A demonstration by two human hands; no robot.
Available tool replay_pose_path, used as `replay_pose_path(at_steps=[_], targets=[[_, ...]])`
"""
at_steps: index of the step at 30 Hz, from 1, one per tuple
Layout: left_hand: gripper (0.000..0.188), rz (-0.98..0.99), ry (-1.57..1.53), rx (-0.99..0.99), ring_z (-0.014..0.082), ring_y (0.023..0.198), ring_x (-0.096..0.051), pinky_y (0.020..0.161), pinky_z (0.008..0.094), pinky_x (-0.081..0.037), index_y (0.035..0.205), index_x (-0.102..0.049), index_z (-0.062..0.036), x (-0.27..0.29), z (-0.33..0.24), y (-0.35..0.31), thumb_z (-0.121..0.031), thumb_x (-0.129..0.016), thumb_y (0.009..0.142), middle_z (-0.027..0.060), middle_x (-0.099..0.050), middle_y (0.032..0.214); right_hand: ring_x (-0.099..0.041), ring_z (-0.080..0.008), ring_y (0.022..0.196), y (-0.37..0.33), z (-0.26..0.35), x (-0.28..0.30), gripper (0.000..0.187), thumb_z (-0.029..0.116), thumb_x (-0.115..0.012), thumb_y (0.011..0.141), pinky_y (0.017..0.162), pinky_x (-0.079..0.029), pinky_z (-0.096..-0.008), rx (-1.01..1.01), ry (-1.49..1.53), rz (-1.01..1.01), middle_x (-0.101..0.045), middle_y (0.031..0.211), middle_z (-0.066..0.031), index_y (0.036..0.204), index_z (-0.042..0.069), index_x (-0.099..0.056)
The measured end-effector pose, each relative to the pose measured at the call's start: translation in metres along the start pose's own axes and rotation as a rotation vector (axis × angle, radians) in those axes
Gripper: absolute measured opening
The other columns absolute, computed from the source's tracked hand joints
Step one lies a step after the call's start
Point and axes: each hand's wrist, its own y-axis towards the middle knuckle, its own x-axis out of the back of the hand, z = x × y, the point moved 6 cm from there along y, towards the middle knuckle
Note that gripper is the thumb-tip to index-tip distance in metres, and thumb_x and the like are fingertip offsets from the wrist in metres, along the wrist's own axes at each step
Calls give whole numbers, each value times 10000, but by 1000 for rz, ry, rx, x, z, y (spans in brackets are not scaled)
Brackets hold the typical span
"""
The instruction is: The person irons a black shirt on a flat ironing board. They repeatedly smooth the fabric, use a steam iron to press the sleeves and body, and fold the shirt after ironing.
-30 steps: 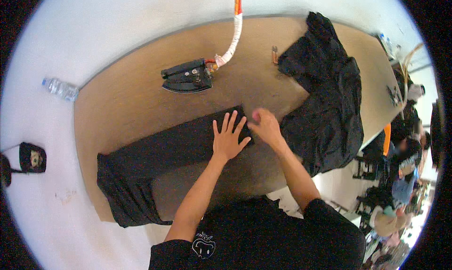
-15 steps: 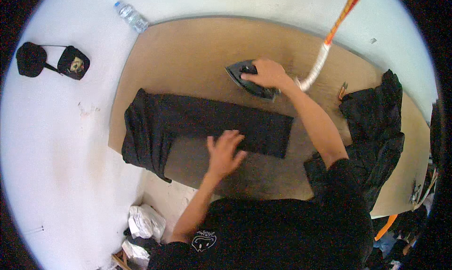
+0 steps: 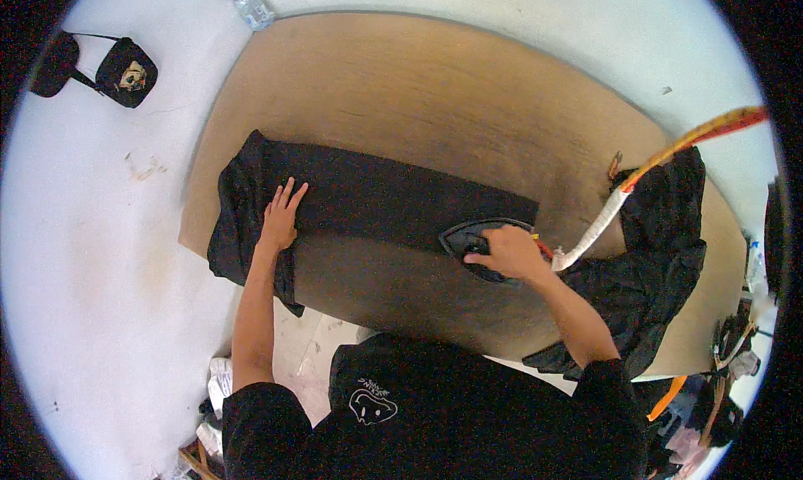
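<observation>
A black garment (image 3: 368,187) lies across the table, with a long flat section toward the right and a bunched part at its left end. My left hand (image 3: 281,219) rests on it near the bunched end, fingers spread and holding nothing. In my right hand (image 3: 512,251) is the handle of a dark clothes iron (image 3: 468,239). The iron sits over the near right corner of the flat section, its tip pointing left. A white-wrapped cord (image 3: 595,229) runs from its back up to the right, becoming orange and yellow.
The brown table (image 3: 401,70) has curved-looking edges. A second crumpled black garment (image 3: 652,271) lies at its right, with a small orange-brown tool (image 3: 616,164) beside it. A clear bottle (image 3: 249,5) is past the far left corner. A black bag (image 3: 127,73) is at the left.
My right hand has brought the iron nearer and rightward, from the bare table onto the garment's end. My left hand has shifted left onto the cloth. The cord has swung right.
</observation>
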Motion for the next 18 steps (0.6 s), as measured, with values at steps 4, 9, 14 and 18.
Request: replay_pose_path(at_steps=[4, 9, 14, 18], targets=[[1171, 46, -24, -45, 355, 1528, -169, 1166, 575, -306, 1598, -174, -328, 0, -6, 6, 58, -766, 665, 57, -101, 1684, -696, -405, 864, 43, 74, -24, 645, 645, -663, 831, 774, -556, -499, -64, 36, 78, -700, 876, -242, 980, 20, -720], [1207, 274, -308, -123, 359, 1537, -131, 1162, 564, -319, 1611, -132, -240, 25, 12, 15, -156, -885, 671, 104, -119, 1678, -707, -395, 880, 112, 191, -37, 623, 599, -658, 862, 766, -565, -483, -75, 167, 49, -711, 887, -233, 977, -12, -701], [701, -221, -835, 0, 250, 1014, -664, 939, 386, -515, 1432, -479, -54, 80, 74, 84, -281, -795, 848, 128, -682, 1218, -711, -391, 899, 173, 225, -28, 654, 626, -670, 839, 793, -565, -489, -162, 168, 38, -720, 926, -231, 958, -16, -712], [496, -415, -341, 287, 321, 1081, -662, 937, 430, -511, 1198, -665, -42, 82, 116, 126, -455, -662, 925, 159, -704, 1166, -698, -423, 906, 191, 151, 10, 726, 682, -682, 795, 801, -553, -503, -381, 133, -156, -718, 945, -241, 970, -22, -723]])
